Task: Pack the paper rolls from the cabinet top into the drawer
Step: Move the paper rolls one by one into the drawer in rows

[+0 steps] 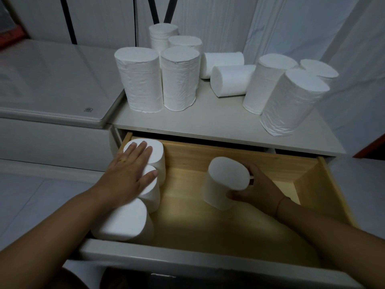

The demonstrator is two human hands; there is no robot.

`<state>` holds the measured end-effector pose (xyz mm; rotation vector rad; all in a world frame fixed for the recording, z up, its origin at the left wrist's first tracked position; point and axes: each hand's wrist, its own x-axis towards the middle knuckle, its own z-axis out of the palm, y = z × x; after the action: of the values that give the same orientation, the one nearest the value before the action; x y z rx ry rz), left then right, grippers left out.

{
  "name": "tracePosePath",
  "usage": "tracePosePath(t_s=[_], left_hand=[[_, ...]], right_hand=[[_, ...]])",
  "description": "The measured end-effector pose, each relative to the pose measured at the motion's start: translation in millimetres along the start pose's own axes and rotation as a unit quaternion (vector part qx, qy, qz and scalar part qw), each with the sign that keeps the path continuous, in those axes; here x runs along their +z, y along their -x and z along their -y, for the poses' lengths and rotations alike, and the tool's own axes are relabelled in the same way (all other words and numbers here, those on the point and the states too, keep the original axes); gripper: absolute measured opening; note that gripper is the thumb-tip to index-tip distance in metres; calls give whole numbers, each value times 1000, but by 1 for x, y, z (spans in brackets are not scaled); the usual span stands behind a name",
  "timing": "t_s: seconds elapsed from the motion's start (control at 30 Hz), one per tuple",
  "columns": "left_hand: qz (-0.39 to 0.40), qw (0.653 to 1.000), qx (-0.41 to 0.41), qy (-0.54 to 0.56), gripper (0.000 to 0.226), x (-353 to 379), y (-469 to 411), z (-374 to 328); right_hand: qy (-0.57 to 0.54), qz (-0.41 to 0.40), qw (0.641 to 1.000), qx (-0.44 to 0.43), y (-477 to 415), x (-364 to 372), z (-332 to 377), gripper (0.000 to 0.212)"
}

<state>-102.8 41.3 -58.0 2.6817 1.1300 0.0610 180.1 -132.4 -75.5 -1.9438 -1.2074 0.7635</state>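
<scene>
The right hand (pixel 252 188) grasps a tilted roll (pixel 223 182) at mid-drawer. The left hand (pixel 129 170) lies flat, fingers straight, on a row (pixel 123 222) of three upright rolls along the 9 o'clock wall of the drawer (pixel 208 222). Best, I judge, to stand the roll upright and slide it toward 9 o'clock until it touches the row, with the left hand steadying the row. About nine rolls (pixel 179 78) stand or lie on the cabinet top (pixel 208 117) at 12 o'clock. Whether the held roll's base touches the drawer floor is unclear, and the drawer's far end lies in shadow.
</scene>
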Motion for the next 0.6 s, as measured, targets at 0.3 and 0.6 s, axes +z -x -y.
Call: tracePosePath(t_s=[0.3,0.6], left_hand=[[21,999,29,-23,62,0,-2,-1],[21,998,47,-22,67,3,-7,-6]], right_hand=[[-18,35,999,-16,-19,16,10,74],[-35,30,998,-32,-49,51,28,74]])
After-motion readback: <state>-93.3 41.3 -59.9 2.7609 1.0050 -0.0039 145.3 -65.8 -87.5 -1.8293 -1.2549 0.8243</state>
